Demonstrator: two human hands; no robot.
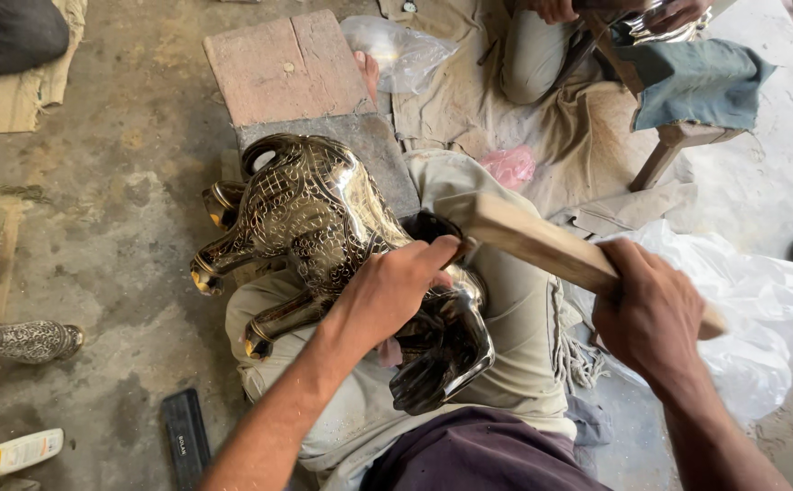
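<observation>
Rough grey concrete floor (124, 209) carries brick slabs (287, 68) and cloths. On the person's lap lies an engraved, shiny brass animal figure (314, 218), legs pointing to the left. The left hand (392, 291) rests on it, fingers curled around a small tool pressed to the metal. The right hand (651, 314) grips a pale wooden mallet (542, 245), fingers closed tightly around it.

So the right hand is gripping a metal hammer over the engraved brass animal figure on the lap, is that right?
Not quite: the head view shows the right hand gripping a wooden mallet, not a metal hammer. It is over the engraved brass animal figure on the lap.
</observation>
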